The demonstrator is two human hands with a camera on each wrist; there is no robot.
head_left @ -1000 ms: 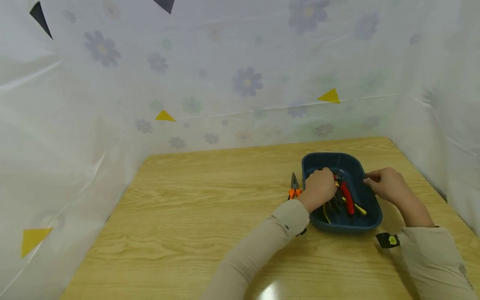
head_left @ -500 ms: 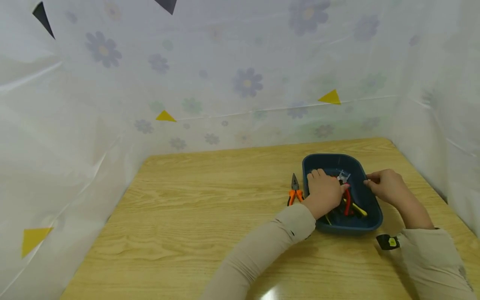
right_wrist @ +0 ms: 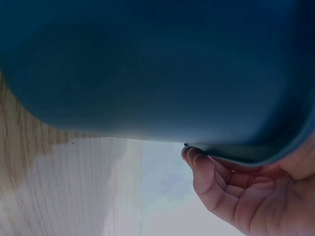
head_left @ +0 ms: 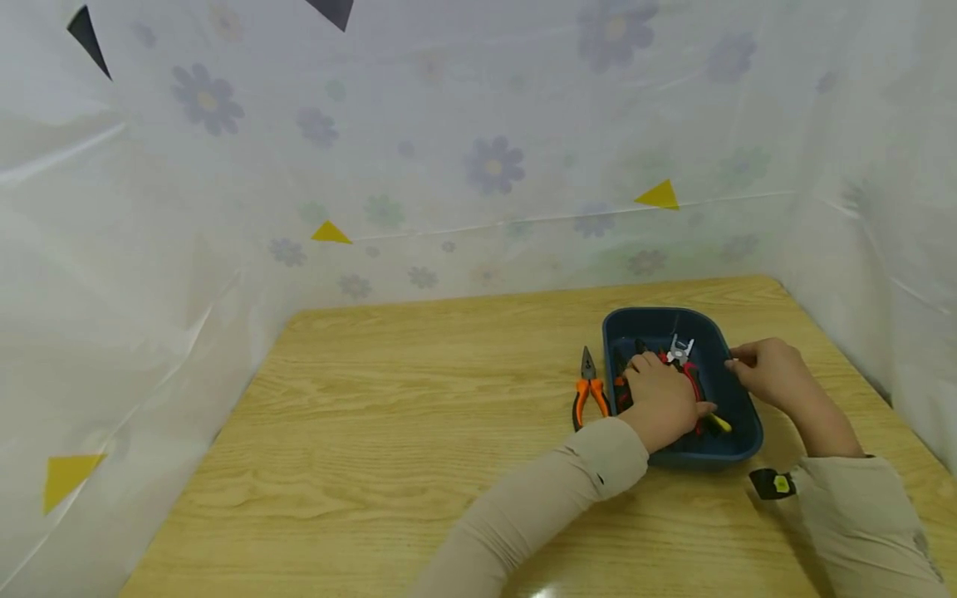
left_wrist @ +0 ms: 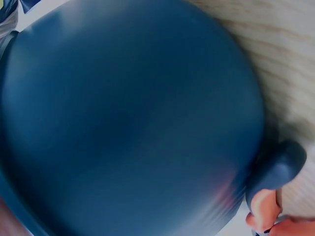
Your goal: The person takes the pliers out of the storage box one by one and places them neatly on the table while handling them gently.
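Observation:
A dark blue plastic box (head_left: 661,311) stands at the right of the table, with several hand tools inside. Palm down, my left hand (head_left: 661,399) lies over those tools, its thumb stretched toward the right; what is under the palm is hidden. Past its fingers show red-handled pliers (head_left: 679,352) with silver jaws, and a yellow handle end (head_left: 720,424). At the right rim, my right hand (head_left: 773,374) pinches the box edge between thumb and fingers, seen also in the right wrist view, where the box wall (right_wrist: 147,73) fills the top. Orange-and-black long-nose pliers (head_left: 582,400) lie just left of the box.
The wooden table (head_left: 419,399) stretches left of the box. White flower-patterned sheeting (head_left: 449,166) hangs behind and on both sides. A small black piece with a yellow-green mark (head_left: 773,483) sits at the right cuff.
My left hand has shifted right and toward me across the tools, its fingers spreading from a curled posture. Silver jaws of the red-handled pliers have come into view. The right hand stays on the rim.

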